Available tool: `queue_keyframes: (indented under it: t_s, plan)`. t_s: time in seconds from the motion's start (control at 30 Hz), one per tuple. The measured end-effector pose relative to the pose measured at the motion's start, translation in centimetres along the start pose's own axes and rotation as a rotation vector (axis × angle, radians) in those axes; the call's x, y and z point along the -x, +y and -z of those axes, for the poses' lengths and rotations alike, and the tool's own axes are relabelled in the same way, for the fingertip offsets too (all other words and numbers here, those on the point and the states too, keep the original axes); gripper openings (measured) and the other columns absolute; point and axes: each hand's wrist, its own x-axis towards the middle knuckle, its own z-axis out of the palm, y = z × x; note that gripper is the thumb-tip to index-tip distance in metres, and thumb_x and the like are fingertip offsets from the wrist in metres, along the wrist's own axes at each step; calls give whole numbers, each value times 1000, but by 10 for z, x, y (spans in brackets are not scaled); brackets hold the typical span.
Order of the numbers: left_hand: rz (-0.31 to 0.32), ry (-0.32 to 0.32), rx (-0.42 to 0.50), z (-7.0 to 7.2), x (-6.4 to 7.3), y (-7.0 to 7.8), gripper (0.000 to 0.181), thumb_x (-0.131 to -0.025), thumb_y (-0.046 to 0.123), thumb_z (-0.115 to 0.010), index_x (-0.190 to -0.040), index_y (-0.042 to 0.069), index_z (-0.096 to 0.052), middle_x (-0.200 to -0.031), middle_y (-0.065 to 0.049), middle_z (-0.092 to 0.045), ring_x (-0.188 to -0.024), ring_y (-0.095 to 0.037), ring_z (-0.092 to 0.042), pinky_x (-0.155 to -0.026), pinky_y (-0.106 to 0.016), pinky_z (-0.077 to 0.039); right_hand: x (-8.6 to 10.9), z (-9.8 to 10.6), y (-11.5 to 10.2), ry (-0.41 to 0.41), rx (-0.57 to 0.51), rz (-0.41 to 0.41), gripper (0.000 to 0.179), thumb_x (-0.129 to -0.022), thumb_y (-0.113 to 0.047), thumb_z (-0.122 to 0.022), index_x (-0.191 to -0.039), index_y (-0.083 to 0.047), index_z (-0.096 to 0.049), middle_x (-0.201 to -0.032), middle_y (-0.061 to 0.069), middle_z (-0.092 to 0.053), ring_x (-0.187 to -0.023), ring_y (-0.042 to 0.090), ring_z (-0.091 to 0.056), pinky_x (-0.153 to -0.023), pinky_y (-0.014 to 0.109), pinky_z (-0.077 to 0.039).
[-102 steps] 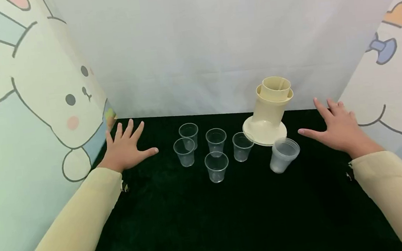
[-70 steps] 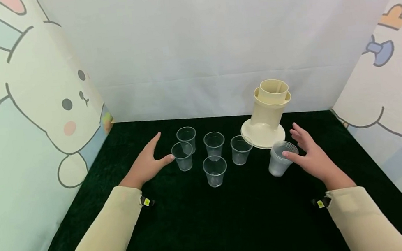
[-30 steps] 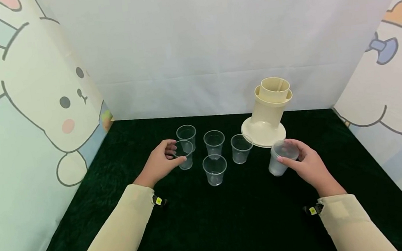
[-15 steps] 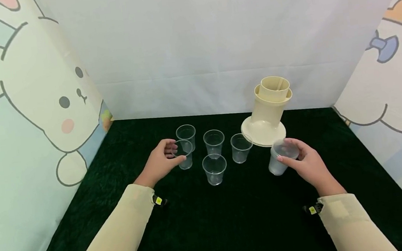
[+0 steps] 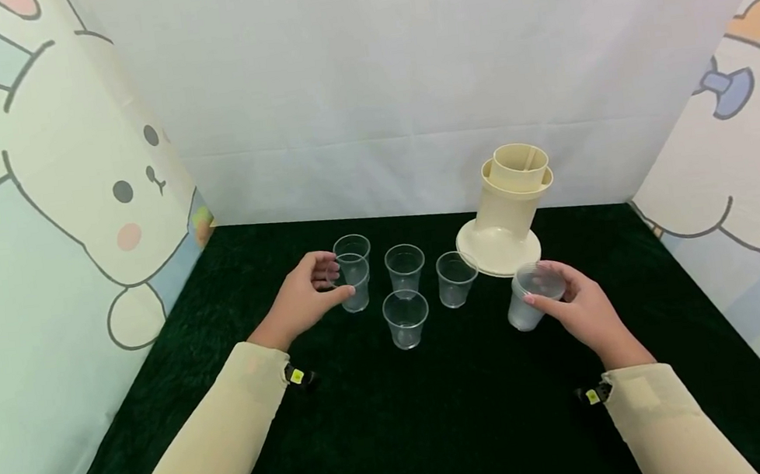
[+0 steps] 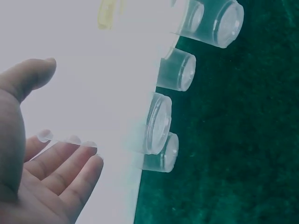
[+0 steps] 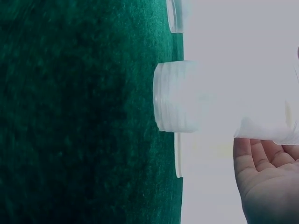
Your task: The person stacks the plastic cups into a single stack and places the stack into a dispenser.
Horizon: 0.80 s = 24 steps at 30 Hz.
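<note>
My left hand (image 5: 302, 297) grips a clear plastic cup (image 5: 356, 294) by its rim, thumb in front and fingers behind; it overlaps a second cup (image 5: 351, 244) behind it. The base of the gripped cup (image 6: 159, 123) shows in the left wrist view, while its upper part is washed out. At the right, my right hand (image 5: 589, 315) holds a slightly tilted stack of nested clear cups (image 5: 524, 313) near the top. Its ridged lower end (image 7: 175, 96) shows in the right wrist view. Between the hands stand separate cups: one in front (image 5: 408, 331), one behind (image 5: 405, 265), and one further right (image 5: 458, 291).
A cream cup holder (image 5: 506, 215) with a round base and a tube on top stands at the back right, just behind the stack. Dark green cloth (image 5: 402, 430) covers the table. A white curtain (image 5: 334, 78) closes the back, and printed panels (image 5: 72, 249) flank both sides.
My hands came inward from the table's sides and took hold of the left cup and the stack. In the last half second the left hand has raised its cup slightly; the right stays still.
</note>
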Motion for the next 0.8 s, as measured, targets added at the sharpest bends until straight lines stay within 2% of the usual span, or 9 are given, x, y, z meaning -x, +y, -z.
queue_keyframes:
  t_s: [0.1,0.27,0.43,0.6,0.8]
  plan:
    - [-22,-6,-31,2,-2,8,70,-90,38,-81,-146,14,-47,-136,-5,-55,-124,-24,-57,-107,-47,-47,0,0,0,9,5,16,88,-92,-59,-72,-158,-11,-40,-156,20,-41,-131,38,-45,-102,61,-45]
    - [-77,-37,-82,4,-8,26,72,-90,42,-81,-146,13,-47,-137,-4,-56,-123,-21,-57,-107,-45,-47,-1,0,0,18,25,30,86,-92,-59,-72,-157,-11,-41,-153,19,-44,-119,33,-47,-91,46,-47]
    - [-124,-92,-91,4,-19,51,72,-89,44,-81,-146,14,-49,-137,-7,-57,-123,-21,-56,-106,-47,-47,-1,0,1,23,26,32,85,-92,-59,-72,-157,-12,-42,-152,18,-45,-119,32,-48,-91,45,-47]
    - [-160,-148,-76,-4,-28,75,71,-89,44,-82,-146,17,-50,-136,-3,-58,-123,-20,-56,-108,-48,-47,-1,-1,2,23,19,43,84,-93,-58,-72,-156,-11,-43,-152,18,-46,-122,34,-48,-94,48,-46]
    - [-213,-216,-22,-21,-37,101,71,-91,42,-81,-148,15,-48,-134,0,-58,-120,-15,-57,-105,-41,-49,0,0,3,22,41,42,82,-93,-58,-72,-156,-12,-44,-149,16,-48,-114,30,-49,-86,37,-48]
